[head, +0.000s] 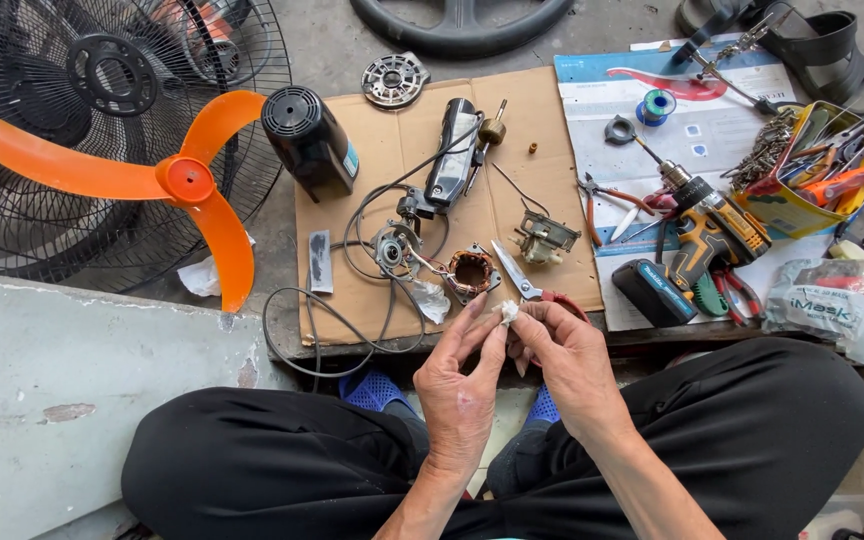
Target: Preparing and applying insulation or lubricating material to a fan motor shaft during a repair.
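Person sits cross-legged on the floor, both hands raised together near the body, just short of the cardboard sheet (552, 110) that serves as a work mat. Left hand (460, 385) and right hand (570, 365) meet at a small white wad (509, 312), cloth or tissue by the look; fingers (532, 322) of both hands are closed in a pinch on it from either side, likely to twist or fold it fine. Scissors (527, 283) lie just beyond the fingertips, within easy reach. Farther out on the cardboard the motor parts are spread apart: copper-wound stator (472, 272), black motor cover (309, 140), wiring loops, probably laid out so each piece stays findable. Orange fan blade (187, 180) rests on the grille, far left. Cordless drill (697, 235) and a yellow tool tray (787, 213) sit right, on paper.
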